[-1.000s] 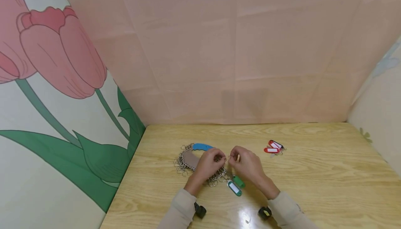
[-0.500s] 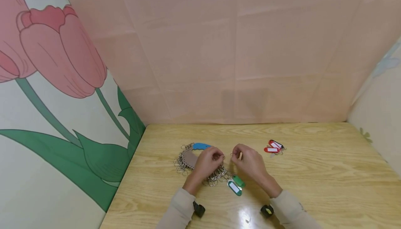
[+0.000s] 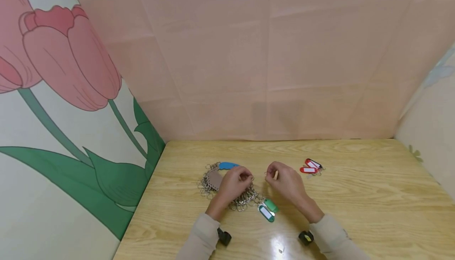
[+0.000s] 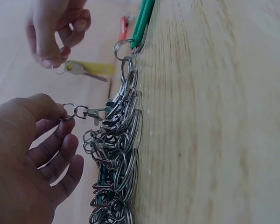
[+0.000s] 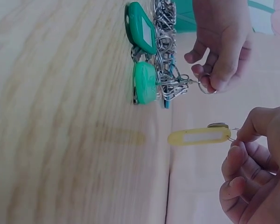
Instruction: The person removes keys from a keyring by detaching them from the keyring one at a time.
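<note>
My left hand (image 3: 234, 183) pinches a metal split ring (image 4: 69, 112) between thumb and forefinger. A swivel clasp (image 4: 94, 113) links that ring to a thick bunch of clasps and rings (image 4: 119, 154). My right hand (image 3: 287, 181) is to the right, apart from the left one. Its thumb and forefinger pinch the small ring of a yellow key tag (image 5: 200, 136), and a key (image 4: 78, 68) hangs on the same ring. From the bunch two green key tags, one lighter (image 3: 271, 205) and one darker (image 3: 266, 213), lie out on the table.
The clasps curve around a brown panel (image 3: 215, 179) with a blue piece (image 3: 227, 166) at its far end. Farther right on the wooden table (image 3: 369, 196) lie red key tags (image 3: 309, 170) and a black one. A pinkish sheet (image 3: 263, 66) stands behind the table.
My hands have drawn apart. The right one has moved right with the yellow tag's ring, while the left has shifted slightly left, keeping its pinch on the split ring.
</note>
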The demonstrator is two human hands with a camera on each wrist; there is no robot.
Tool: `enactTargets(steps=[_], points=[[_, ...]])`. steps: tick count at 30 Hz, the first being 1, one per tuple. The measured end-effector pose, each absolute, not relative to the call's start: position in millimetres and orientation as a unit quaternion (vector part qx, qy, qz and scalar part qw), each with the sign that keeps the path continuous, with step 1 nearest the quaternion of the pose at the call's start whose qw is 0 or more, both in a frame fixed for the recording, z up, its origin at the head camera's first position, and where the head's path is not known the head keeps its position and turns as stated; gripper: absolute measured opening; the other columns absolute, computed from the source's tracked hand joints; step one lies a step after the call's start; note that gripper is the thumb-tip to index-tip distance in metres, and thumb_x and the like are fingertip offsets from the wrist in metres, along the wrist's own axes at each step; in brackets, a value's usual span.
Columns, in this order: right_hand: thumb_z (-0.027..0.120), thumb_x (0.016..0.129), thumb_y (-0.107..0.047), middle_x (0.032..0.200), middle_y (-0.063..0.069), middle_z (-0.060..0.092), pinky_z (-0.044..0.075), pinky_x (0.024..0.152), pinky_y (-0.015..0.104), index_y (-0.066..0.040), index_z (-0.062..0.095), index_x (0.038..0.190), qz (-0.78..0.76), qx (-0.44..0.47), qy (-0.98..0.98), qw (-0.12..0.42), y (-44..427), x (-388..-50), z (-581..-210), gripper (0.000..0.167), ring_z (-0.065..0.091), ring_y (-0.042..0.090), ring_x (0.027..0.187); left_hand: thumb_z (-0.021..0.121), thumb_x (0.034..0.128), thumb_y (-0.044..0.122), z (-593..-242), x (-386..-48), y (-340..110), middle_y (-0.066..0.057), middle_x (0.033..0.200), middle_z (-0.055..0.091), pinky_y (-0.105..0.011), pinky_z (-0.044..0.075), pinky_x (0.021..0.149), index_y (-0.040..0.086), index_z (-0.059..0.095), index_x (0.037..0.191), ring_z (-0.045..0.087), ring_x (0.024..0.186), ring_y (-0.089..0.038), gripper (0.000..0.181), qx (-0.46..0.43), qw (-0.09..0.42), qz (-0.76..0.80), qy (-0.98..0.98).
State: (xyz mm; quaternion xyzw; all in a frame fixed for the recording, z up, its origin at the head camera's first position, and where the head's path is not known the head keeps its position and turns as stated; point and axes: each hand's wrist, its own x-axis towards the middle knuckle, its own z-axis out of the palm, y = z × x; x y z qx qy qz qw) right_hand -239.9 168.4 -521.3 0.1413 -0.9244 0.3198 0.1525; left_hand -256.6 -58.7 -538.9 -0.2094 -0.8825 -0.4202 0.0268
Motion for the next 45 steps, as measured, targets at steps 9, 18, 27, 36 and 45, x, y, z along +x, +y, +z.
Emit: enactTargets(steps=[9,18,27,36,45], points=[[0.075,0.087,-0.01,0.08,-0.006,0.066,0.042,0.053,0.022,-0.018,0.069,0.088,0.325,0.128,-0.925,0.152,176.9,-239.9,-519.8,0.01,0.052,0.005,0.06,0.072,0.1031,0.02,-537.3,-256.0,-60.7,0.005,0.099,0.071,-0.018,0.055,0.075,0.018,0.077,0.102,0.062,0.087,0.0,0.005,-0.201,0.02,-0.417,-0.886],[0.074,0.087,-0.011,0.08,-0.005,0.066,0.041,0.052,0.023,-0.017,0.068,0.089,0.317,0.119,-0.928,0.156,186.9,-240.2,-519.1,0.008,0.052,0.006,0.061,0.071,0.1037,0.022,-538.8,-255.2,-62.9,0.007,0.099,0.07,-0.019,0.053,0.075,0.02,0.076,0.102,0.06,0.088,-0.001,0.006,-0.193,0.015,-0.411,-0.891],[0.074,0.088,-0.009,0.081,-0.002,0.068,0.042,0.053,0.023,-0.015,0.07,0.091,0.315,0.109,-0.928,0.165,197.0,-241.1,-511.9,0.008,0.053,0.007,0.061,0.07,0.104,0.023,-538.6,-256.3,-65.2,0.007,0.097,0.07,-0.021,0.054,0.076,0.02,0.077,0.103,0.061,0.085,-0.001,0.007,-0.189,0.007,-0.415,-0.89],[0.073,0.088,-0.01,0.079,-0.003,0.067,0.04,0.051,0.024,-0.016,0.069,0.09,0.31,0.112,-0.924,0.194,212.0,-245.4,-510.1,0.007,0.05,0.006,0.058,0.069,0.1047,0.023,-535.5,-253.5,-69.2,0.006,0.098,0.07,-0.022,0.054,0.075,0.019,0.077,0.105,0.061,0.086,-0.001,0.009,-0.184,-0.003,-0.422,-0.888],[0.072,0.09,-0.008,0.079,-0.001,0.069,0.038,0.048,0.023,-0.013,0.069,0.092,0.296,0.125,-0.924,0.208,224.5,-247.2,-507.9,0.005,0.048,0.005,0.056,0.07,0.1044,0.023,-537.5,-254.3,-71.0,0.005,0.098,0.071,-0.022,0.054,0.073,0.016,0.078,0.106,0.062,0.085,-0.003,0.01,-0.185,-0.001,-0.421,-0.888]])
